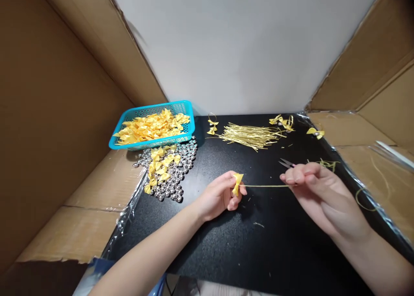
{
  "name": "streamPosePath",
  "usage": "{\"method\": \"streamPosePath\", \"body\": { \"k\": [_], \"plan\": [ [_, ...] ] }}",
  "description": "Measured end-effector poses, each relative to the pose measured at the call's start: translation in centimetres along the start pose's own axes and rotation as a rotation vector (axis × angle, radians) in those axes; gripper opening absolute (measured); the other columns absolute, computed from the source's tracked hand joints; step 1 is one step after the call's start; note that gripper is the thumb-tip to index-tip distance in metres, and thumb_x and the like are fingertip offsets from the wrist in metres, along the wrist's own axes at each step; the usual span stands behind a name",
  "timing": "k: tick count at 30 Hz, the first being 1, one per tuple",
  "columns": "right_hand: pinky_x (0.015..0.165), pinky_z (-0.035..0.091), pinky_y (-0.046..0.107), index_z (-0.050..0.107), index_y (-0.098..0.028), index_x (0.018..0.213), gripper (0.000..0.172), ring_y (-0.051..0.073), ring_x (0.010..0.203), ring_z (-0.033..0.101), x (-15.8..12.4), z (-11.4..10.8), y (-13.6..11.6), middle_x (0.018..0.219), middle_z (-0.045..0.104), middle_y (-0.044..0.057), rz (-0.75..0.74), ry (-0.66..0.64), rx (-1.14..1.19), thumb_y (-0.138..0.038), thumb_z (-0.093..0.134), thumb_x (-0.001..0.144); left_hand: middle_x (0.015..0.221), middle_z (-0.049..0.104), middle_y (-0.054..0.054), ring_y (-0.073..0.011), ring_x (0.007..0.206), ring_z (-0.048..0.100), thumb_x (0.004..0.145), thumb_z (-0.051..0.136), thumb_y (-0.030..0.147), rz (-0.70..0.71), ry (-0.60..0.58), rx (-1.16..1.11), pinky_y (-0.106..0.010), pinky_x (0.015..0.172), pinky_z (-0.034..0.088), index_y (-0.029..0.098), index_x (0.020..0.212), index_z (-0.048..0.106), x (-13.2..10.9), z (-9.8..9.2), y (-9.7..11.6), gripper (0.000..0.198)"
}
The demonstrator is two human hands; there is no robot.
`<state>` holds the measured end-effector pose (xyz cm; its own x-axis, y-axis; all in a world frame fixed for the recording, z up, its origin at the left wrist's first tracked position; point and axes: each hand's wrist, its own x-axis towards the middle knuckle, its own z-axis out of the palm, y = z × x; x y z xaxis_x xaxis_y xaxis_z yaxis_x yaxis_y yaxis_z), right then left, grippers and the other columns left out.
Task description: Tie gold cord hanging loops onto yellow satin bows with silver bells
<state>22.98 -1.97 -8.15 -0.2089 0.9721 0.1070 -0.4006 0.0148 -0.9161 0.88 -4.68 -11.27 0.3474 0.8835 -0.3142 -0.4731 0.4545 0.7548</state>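
Note:
My left hand [220, 195] pinches a small yellow ribbon bow [237, 183] over the black mat [226, 240]. A thin gold cord [263, 186] runs taut from the bow to my right hand [318, 192], whose fingers are closed on the cord's other end. That same hand also holds small thread snips [286, 162], their metal tips poking out past the fingers to the left.
A teal basket [184, 137] of yellow bows stands at the back left. Silver beads [173, 175] with loose bows on them lie in front of it. A bundle of gold cords [250, 135] and finished bows [283, 122] lie at the back. Cardboard walls flank both sides.

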Motion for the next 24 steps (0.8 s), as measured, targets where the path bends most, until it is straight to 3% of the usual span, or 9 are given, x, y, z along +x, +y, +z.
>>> {"method": "streamPosePath", "body": {
  "k": [3,6,9,12,16,18,20,22,24],
  "plan": [
    [0.073,0.058,0.032,0.07,-0.029,0.072,0.018,0.016,0.07,0.065,0.3,-0.7,0.7,0.068,0.066,-0.002,-0.005,0.081,-0.021,-0.039,0.085,0.067,0.066,0.062,0.002,-0.0049,0.042,0.043,0.077,0.073,0.04,0.067,0.028,0.075,-0.017,0.04,0.03,0.019,0.086,0.052,0.1,-0.4,-0.2,0.031],
    [0.073,0.058,0.032,0.071,-0.029,0.071,0.018,0.016,0.072,0.066,0.3,-0.9,0.9,0.073,0.067,-0.001,-0.022,0.073,-0.041,-0.04,0.085,0.067,0.071,0.065,0.001,-0.0071,0.046,0.047,0.084,0.067,0.038,0.166,0.081,0.25,-0.018,0.044,0.033,0.021,0.1,0.053,-0.1,-0.8,-0.3,0.028],
    [0.074,0.059,0.031,0.072,-0.028,0.071,0.014,0.016,0.076,0.067,0.0,-0.8,1.2,0.076,0.068,0.0,-0.037,0.013,-0.06,-0.038,0.083,0.07,0.073,0.064,0.001,-0.0111,0.052,0.051,0.092,0.054,0.033,0.388,0.17,0.829,-0.023,0.052,0.038,0.023,0.114,0.052,-0.3,-1.1,-0.2,0.024],
    [0.073,0.058,0.03,0.074,-0.028,0.073,0.008,0.016,0.076,0.067,-0.5,-0.5,1.8,0.075,0.068,0.001,-0.03,-0.088,-0.089,-0.032,0.08,0.074,0.072,0.065,-0.001,-0.0163,0.061,0.057,0.092,0.05,0.023,0.515,0.198,1.375,-0.027,0.06,0.041,0.023,0.108,0.06,-0.3,-1.2,-0.2,0.019],
    [0.067,0.056,0.025,0.076,-0.026,0.074,0.003,0.015,0.071,0.067,-1.2,0.0,3.2,0.073,0.068,0.002,0.019,-0.183,-0.136,-0.026,0.079,0.075,0.081,0.068,-0.005,-0.0211,0.075,0.061,0.087,0.054,0.021,0.511,0.243,1.576,-0.03,0.068,0.044,0.025,0.095,0.067,0.0,-1.1,0.3,0.016],
    [0.063,0.055,0.024,0.076,-0.025,0.072,0.004,0.015,0.07,0.066,-1.4,0.3,3.8,0.073,0.068,0.003,0.048,-0.18,-0.16,-0.025,0.079,0.074,0.092,0.067,-0.007,-0.0239,0.086,0.06,0.087,0.056,0.025,0.51,0.347,1.658,-0.033,0.074,0.045,0.026,0.101,0.068,-0.4,-1.7,1.4,0.019],
    [0.06,0.054,0.024,0.076,-0.023,0.07,0.006,0.015,0.067,0.065,-1.5,0.6,4.3,0.071,0.068,0.004,0.063,-0.166,-0.177,-0.026,0.079,0.073,0.103,0.064,-0.01,-0.0275,0.097,0.057,0.088,0.054,0.026,0.505,0.53,1.724,-0.038,0.083,0.044,0.023,0.105,0.067,-1.3,-2.9,3.0,0.022],
    [0.058,0.054,0.023,0.076,-0.022,0.069,0.006,0.014,0.065,0.064,-1.5,0.8,4.5,0.07,0.068,0.004,0.064,-0.162,-0.189,-0.026,0.079,0.073,0.097,0.062,-0.012,-0.0302,0.096,0.056,0.085,0.057,0.028,0.468,0.675,1.786,-0.042,0.084,0.044,0.02,0.094,0.069,-2.4,-4.5,4.8,0.017],
    [0.059,0.053,0.022,0.076,-0.023,0.069,0.005,0.014,0.065,0.063,-1.5,1.0,4.7,0.07,0.068,0.003,0.056,-0.167,-0.197,-0.025,0.079,0.073,0.087,0.062,-0.01,-0.0302,0.089,0.056,0.08,0.064,0.031,0.421,0.746,1.838,-0.042,0.08,0.044,0.019,0.082,0.069,-3.4,-6.1,6.0,0.013]
  ]
}}
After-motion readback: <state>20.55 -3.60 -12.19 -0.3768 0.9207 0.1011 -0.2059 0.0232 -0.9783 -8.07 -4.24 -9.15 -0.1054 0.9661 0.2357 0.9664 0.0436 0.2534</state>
